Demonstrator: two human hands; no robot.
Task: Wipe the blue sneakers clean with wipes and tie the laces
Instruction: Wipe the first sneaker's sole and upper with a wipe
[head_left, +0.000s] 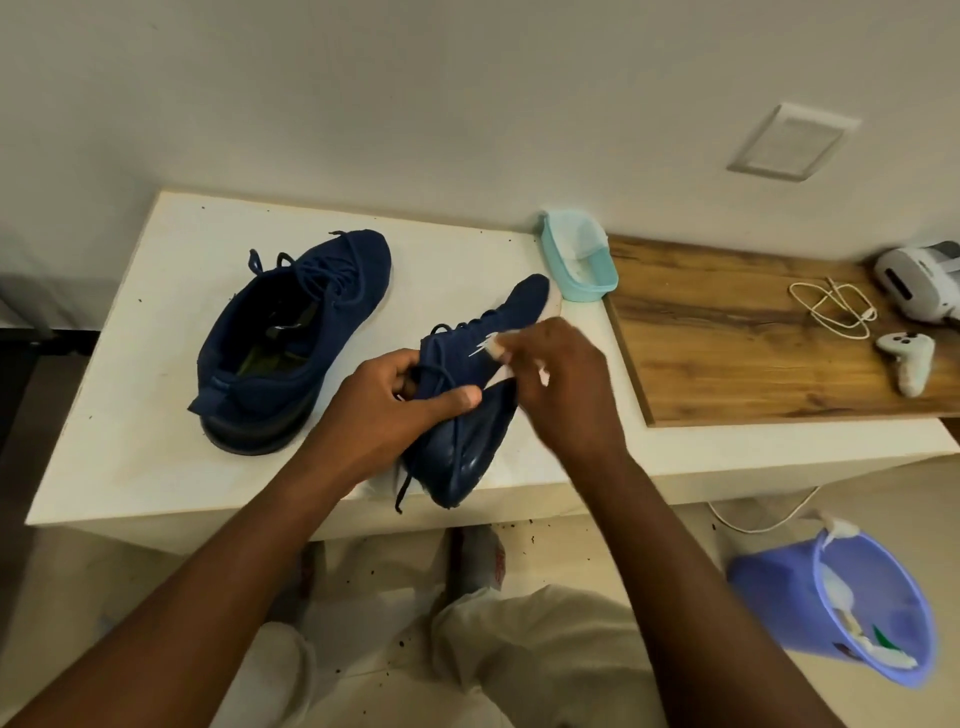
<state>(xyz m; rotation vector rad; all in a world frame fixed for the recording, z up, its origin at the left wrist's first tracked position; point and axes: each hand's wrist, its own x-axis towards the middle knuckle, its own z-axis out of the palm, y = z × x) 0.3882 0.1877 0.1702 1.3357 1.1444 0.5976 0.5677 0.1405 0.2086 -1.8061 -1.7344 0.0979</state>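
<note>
White table (130, 415): hands (395, 405) (561, 384) grip sneaker (467, 447); branding unreadable.

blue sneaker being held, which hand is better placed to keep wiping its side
The right hand: it holds the white wipe against the tilted blue sneaker, while the left hand grips the collar and laces.

Two blue sneakers, one on the table (130, 332) at left (296, 332), one held (467, 374), two hands, left (395, 410) and right (561, 384), one teal container (582, 260), one wooden board (737, 343), one white cable (836, 306), one white controller (909, 358), one white headset (919, 280), one purple bin (779, 603).
</note>
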